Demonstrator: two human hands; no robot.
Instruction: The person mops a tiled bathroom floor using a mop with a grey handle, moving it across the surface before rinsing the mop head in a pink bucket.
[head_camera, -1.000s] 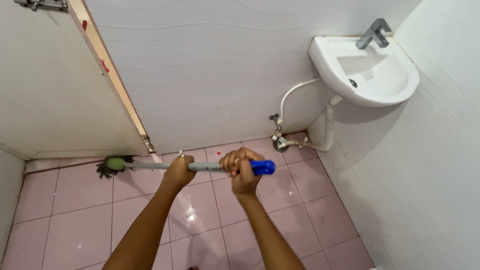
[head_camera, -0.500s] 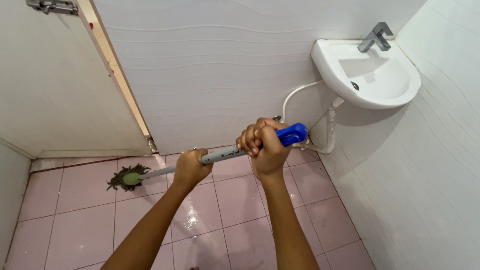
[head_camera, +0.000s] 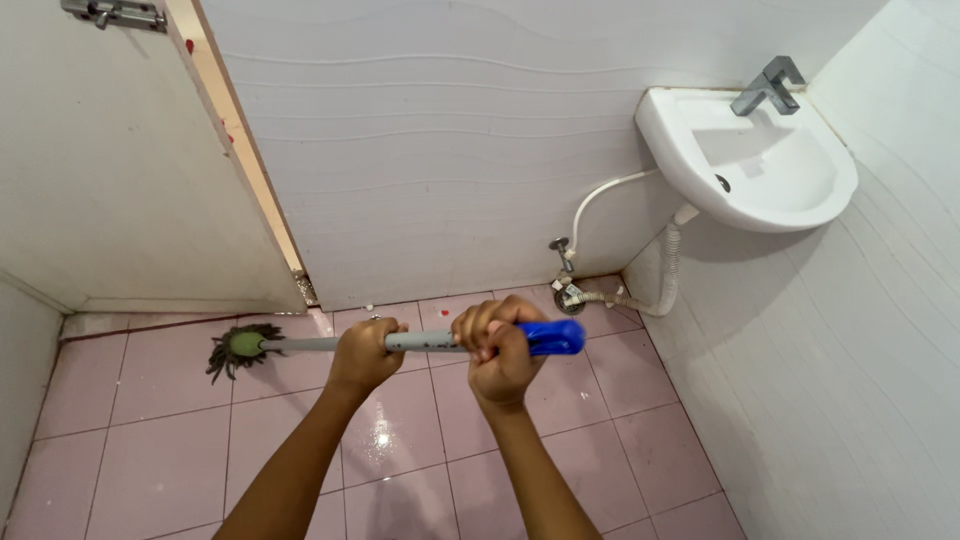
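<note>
Both hands grip a grey mop handle (head_camera: 420, 342) held nearly level: the right hand (head_camera: 500, 352) has its fingers clamped just short of the blue end grip (head_camera: 552, 337), the left hand (head_camera: 362, 355) wrapped further along. The pink tiled floor (head_camera: 160, 450) below glistens, seemingly wet already. Beyond, the dark mop head (head_camera: 240, 346) rests near the door (head_camera: 110, 170); the corner under the sink (head_camera: 760, 165) looks untouched.

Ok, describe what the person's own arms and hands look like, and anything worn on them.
Both forearms are bare as far as the frame shows, with no sleeves, gloves or watch in view. The left hand has a small ring-like glint on one finger, too small to be sure. The right hand shows nothing worn.
</note>
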